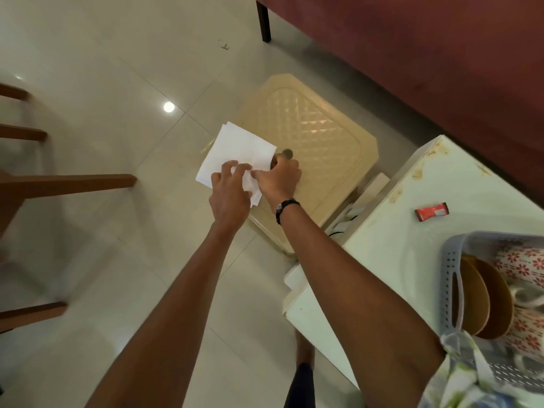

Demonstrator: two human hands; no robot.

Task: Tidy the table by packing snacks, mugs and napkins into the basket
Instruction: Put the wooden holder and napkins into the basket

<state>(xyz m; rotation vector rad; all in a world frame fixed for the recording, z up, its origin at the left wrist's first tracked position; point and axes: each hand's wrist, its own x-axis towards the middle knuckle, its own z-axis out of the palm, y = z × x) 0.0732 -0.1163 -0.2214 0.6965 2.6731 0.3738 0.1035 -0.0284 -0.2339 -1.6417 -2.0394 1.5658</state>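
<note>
White paper napkins (235,151) are held out over the floor and the edge of a cream plastic stool (318,134). My left hand (228,195) grips their near left part. My right hand (279,178) pinches their right edge and also seems to hold a small dark round thing (287,154). The grey perforated basket (450,269) stands on the white table (412,231) at the right, with brown bowls (485,301) and red-flowered mugs (527,263) inside. A small red snack packet (432,212) lies on the table beyond the basket.
A dark red sofa (441,54) runs along the top right. Brown wooden chair rails (64,184) stick in from the left. The floor is pale glossy tile. A patterned cloth (477,375) hangs at the basket's near corner.
</note>
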